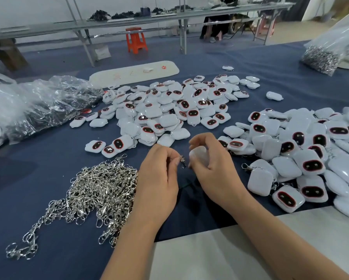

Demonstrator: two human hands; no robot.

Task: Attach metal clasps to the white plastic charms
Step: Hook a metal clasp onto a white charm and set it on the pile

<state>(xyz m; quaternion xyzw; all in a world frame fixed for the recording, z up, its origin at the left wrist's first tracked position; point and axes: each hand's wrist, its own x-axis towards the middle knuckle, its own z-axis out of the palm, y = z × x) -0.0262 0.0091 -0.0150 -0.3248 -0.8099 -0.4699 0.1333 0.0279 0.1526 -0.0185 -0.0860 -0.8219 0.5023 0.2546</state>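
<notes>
left hand [157, 174] pinches shiny metal clasp [182, 158] | right hand [212, 166] grips glossy rounded white charm [199, 155] | tangled clasp heap [101, 190] on blue cloth tabletop [48, 154]

A heap of metal clasps [101, 190] is spread on the table [58, 150] at the near left, with a pile of charms [169, 106] behind it. A second pile of charms [303, 156] is banked at the right, and a plastic bag [34, 106] is set at the far left.
</notes>
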